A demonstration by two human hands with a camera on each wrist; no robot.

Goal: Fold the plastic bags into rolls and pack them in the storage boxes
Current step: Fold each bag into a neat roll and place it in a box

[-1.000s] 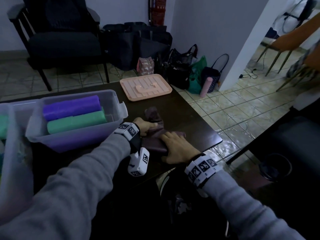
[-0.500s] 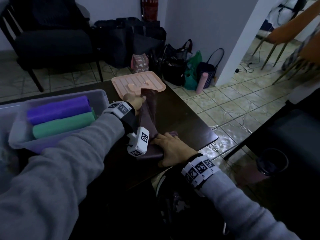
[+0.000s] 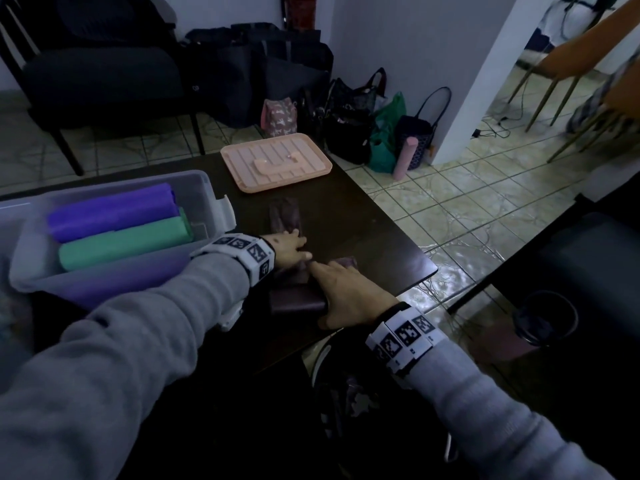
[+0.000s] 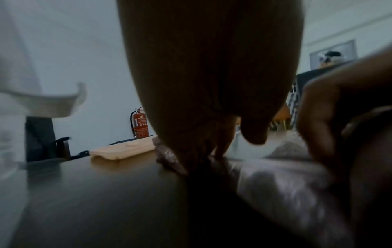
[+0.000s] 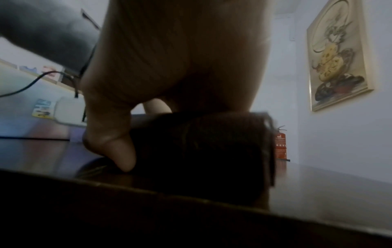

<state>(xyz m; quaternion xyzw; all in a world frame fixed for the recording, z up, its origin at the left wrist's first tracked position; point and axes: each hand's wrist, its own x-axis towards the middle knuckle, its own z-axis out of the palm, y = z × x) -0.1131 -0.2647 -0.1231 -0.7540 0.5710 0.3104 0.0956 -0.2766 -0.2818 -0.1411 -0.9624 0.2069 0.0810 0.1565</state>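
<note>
Storage box (image 3: 121, 282) close on the left, pink tray (image 3: 304, 157) at the far edge, bare table (image 3: 363, 244) to the right.

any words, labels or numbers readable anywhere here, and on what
No text can be read for certain.
fire extinguisher: white print on its red body, too blurred to read.
wrist bands: black-and-white square code patterns, no letters.
sticker on a white surface: too blurred to read.

I see the maroon plastic bag (image 3: 284, 216) half rolled near the table (image 3: 363, 230) edge (its tail flat, stretched away). A purple roll (image 3: 110, 211) and green roll (image 3: 124, 242) lie touching in the clear storage box (image 3: 204, 188).
</note>
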